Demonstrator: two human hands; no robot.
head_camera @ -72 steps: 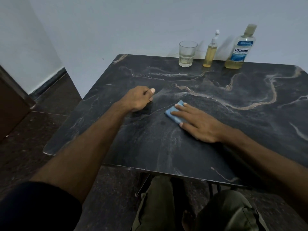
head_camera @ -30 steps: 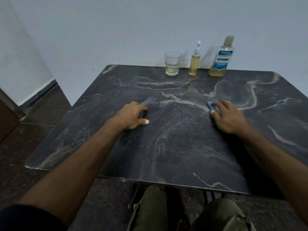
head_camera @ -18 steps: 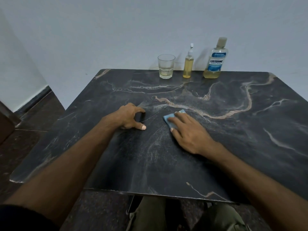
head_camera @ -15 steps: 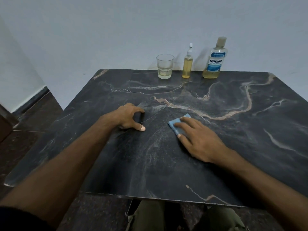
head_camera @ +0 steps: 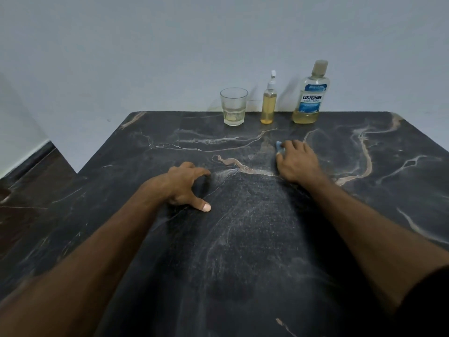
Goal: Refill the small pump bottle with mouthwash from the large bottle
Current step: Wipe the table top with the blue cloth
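Observation:
The small pump bottle (head_camera: 268, 105) with yellow liquid stands upright at the table's far edge. To its right is the large Listerine mouthwash bottle (head_camera: 310, 96), capped, with a low level of yellow liquid. My right hand (head_camera: 298, 161) presses a small blue cloth (head_camera: 279, 146) onto the tabletop just in front of the bottles; most of the cloth is hidden under my fingers. My left hand (head_camera: 187, 186) rests on the table's middle with fingers loosely bent and thumb out, holding nothing.
A clear drinking glass (head_camera: 233, 107) with a little liquid stands left of the pump bottle. The dark marble table (head_camera: 243, 251) shows wipe streaks. A pale wall rises directly behind the bottles; dark floor lies to the left.
My right hand has slid the blue cloth from the table's middle away from me and to the right, toward the bottles. My left hand has stayed in place.

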